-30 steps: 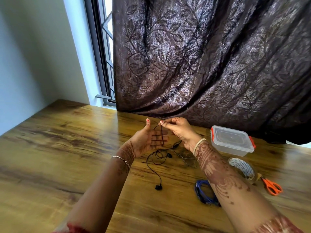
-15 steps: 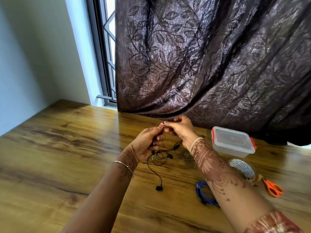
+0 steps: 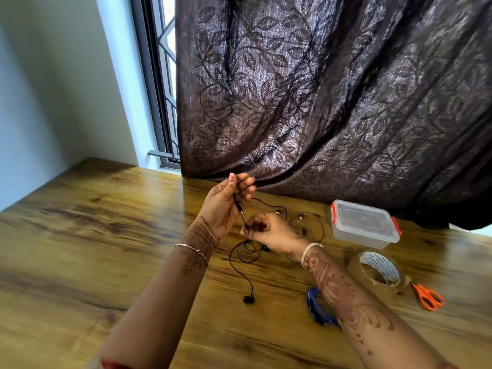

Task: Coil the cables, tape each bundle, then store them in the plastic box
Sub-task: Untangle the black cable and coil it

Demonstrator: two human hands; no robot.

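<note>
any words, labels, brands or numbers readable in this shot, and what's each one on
No text here can be read.
Tape roll: blue print on the white inner core, too blurred to read.
Plastic box: a small mark at the middle of the lid, too small to read.
Nothing else in view shows any lettering.

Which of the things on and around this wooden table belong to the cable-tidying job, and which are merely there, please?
Part of the job:
thin black earphone cable
coiled blue cable
thin grey cable loop
brown packing-tape roll
orange-handled scissors
clear lidded plastic box with red clips

Merely there:
dark leaf-patterned curtain
grey metal window frame
</note>
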